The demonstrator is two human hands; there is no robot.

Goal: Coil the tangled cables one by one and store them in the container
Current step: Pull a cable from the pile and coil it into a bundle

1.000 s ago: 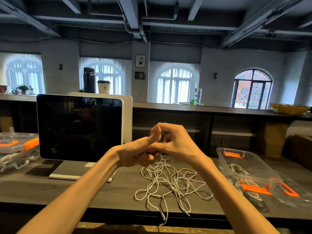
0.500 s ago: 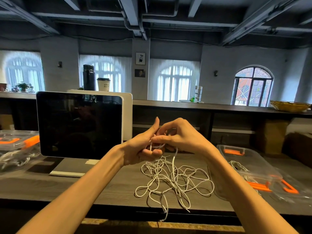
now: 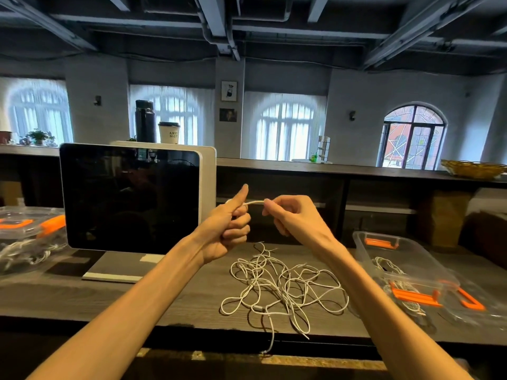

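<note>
White thin cable (image 3: 255, 202), short taut stretch held up in the air above the table, long axis runs roughly left-right betw the two hands, near level. Left hand (image 3: 229, 231) fist-like, fingers curled w/ cable wrapped on them, thumb sticking up; looks like a coil being wound there, can't count the turns. Right hand (image 3: 293, 215) pinches the cable end, fingers (image 3: 267, 205) together on it.

Below: white tangled cable pile (image 3: 282, 286) loose on the dark wood-grain table (image 3: 164, 294), loops every direction, one end hanging over the front edge. Clear plastic container w/ orange latches (image 3: 389, 253) to the right, open, some white cable already inside; its lid lies just beside.

Progress, my read: at least one cable stored, current one mid-coil, most of the pile left to untangle.

Further out: black-screen monitor on white stand (image 3: 129, 198) at left, second clear container w/ cables (image 3: 27, 242) far left.
</note>
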